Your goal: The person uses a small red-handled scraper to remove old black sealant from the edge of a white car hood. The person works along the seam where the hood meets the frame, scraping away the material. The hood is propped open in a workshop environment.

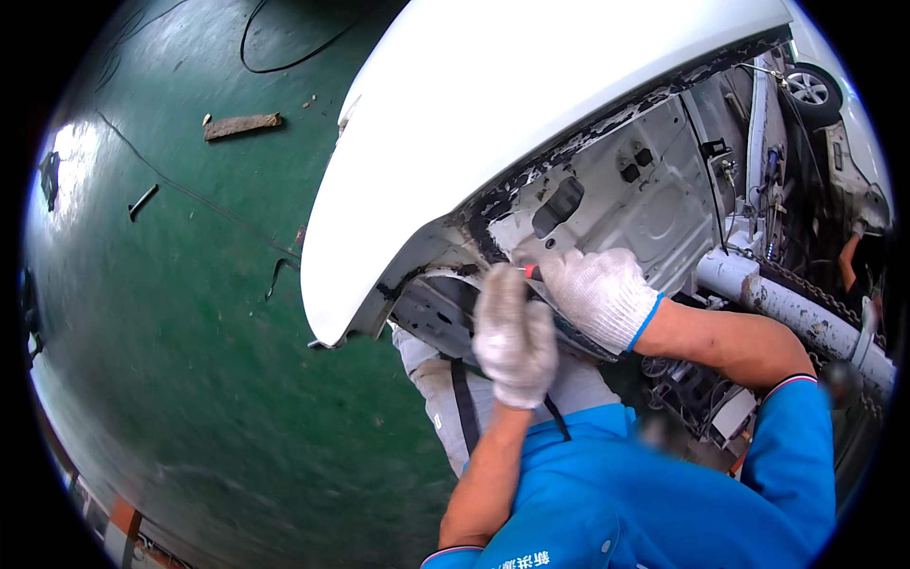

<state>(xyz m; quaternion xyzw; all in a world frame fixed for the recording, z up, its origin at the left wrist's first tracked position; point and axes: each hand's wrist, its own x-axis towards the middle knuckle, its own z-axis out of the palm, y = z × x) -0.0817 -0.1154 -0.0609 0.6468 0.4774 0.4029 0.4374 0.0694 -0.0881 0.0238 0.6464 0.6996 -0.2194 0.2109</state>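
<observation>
red tool (533, 272) | in right hand (599, 294) | left hand (515, 337) just beside

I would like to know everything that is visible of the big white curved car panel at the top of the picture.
The big glossy white curved car panel looks like painted sheet metal. Its smooth outer face bulges leftward above the green floor, and it runs out of view at the top. Its lower end narrows to a rounded corner. A rough dark strip with pale scraped patches follows its right-hand edge. The white-gloved left hand and right hand are near its inner side; contact is unclear.
</observation>
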